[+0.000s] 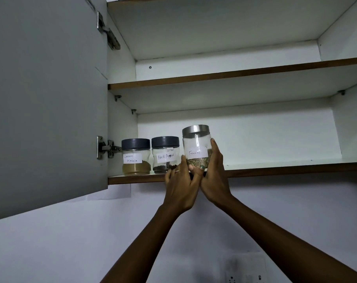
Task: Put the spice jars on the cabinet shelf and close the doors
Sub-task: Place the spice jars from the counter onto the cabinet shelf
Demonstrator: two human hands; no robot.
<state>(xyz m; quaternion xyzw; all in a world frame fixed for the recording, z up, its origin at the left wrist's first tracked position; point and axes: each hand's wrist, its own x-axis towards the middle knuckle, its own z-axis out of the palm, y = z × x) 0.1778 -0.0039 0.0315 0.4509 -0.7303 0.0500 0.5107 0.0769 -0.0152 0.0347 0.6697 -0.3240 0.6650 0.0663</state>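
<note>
Fennel jar (pixel 197 148) held between both my hands at the front edge of the lower shelf (pixel 275 169) of the open cabinet. My right hand (pixel 213 178) curls round the jar's right wall, fingers reaching up almost to the steel lid; my left hand (pixel 179 186) wraps the jar's lower left side, thumb pressed against the glass near the seed layer. Both grips are closed on the jar, neither spread. Whether the jar's base already touches the shelf I cannot tell, since my hands hide it.

Just left of my grip stands the Black Pepper jar (pixel 165 155), close beside my left knuckles; further left, the Garam Masala jar (pixel 135 156), nearest the hinge (pixel 106 148). Both are upright with their labels facing out. To the right of my grip the shelf runs bare to the cabinet's far wall.

As I judge it, the step in hand is seating the third jar in line. To do it well, I should keep the jar upright, lower it until the base bears fully on the board, then slide it back from the edge level with its neighbours, minding that my left fingers do not nudge the pepper jar. Release only once it stands by itself. The left door (pixel 46 99) is swung wide and is yet to be closed.
</note>
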